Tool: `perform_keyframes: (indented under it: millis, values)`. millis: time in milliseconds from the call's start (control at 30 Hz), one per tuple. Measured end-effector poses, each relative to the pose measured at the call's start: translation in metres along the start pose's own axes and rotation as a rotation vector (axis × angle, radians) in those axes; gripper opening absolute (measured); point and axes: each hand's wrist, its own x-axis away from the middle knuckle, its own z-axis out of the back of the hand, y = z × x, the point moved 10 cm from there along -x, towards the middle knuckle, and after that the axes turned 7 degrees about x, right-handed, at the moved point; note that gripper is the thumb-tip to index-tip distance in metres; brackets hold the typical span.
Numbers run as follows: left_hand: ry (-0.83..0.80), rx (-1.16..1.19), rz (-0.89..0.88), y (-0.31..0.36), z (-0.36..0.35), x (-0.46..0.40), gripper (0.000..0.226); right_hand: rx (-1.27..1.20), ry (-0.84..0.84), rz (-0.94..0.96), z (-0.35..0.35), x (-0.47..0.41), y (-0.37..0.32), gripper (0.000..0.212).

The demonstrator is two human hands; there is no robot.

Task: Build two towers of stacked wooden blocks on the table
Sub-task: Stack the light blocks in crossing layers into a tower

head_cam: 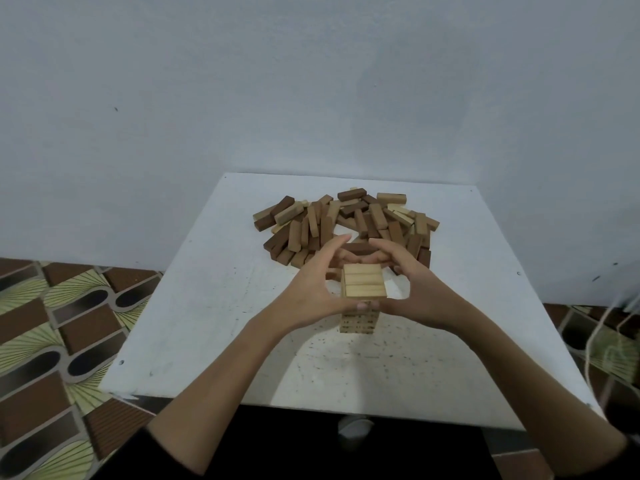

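A tower of light wooden blocks (363,282) stands in the middle of the white table (207,323), its top layer made of three blocks side by side. My left hand (304,289) and my right hand (426,292) cup the tower's top from either side. Their fingers curl round behind it and the thumbs meet at its front face. The lower layers show below my thumbs. A loose pile of dark and light blocks (346,220) lies behind the tower. One dark block (360,249) sits just beyond my fingertips; I cannot tell whether they touch it.
The table's back edge stands against a pale wall (311,98). Patterned floor tiles (52,341) show to the left and right of the table. A thin cord (349,355) hangs at the right edge of the view. The table's front edge is close to my body.
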Motion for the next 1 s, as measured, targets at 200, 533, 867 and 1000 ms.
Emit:
perform_keyframes:
  millis: [200,533,867,1000]
  values:
    - [0.003,-0.010,-0.006,-0.001,0.000,0.001,0.097,0.008,-0.007,0.041,-0.004,-0.001,-0.006,0.093]
    - [0.007,-0.026,-0.009,-0.004,-0.001,0.001,0.094,0.021,0.015,0.043,-0.004,-0.002,-0.006,0.091]
    - [0.013,0.062,0.069,-0.011,-0.008,0.008,0.102,-0.097,0.021,0.006,-0.009,0.004,-0.004,0.093]
    - [0.021,0.121,0.113,-0.015,-0.020,0.019,0.100,-0.285,0.040,-0.079,-0.024,0.017,0.000,0.102]
